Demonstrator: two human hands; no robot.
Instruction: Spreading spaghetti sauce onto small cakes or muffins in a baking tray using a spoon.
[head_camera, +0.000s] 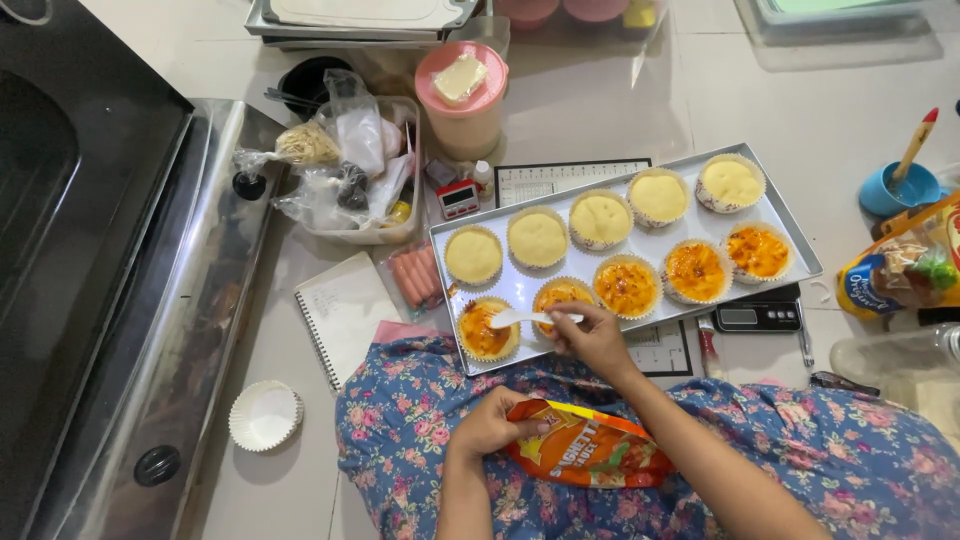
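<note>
Right hand (590, 338) spreads sauce with spoon (520, 318); left hand (490, 425) grips pouch (585, 450).

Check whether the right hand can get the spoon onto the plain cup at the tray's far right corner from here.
Probably yes. The right hand holds the spoon over the tray, and nothing stands between it and the far plain cup; only filled cups lie along the way.

Tray (800, 262) of cups (537, 238) ahead on floor; notebook (340, 312) left of it, scale (757, 316) just before, tub (463, 100) behind, pouch (585, 448) on lap.
</note>
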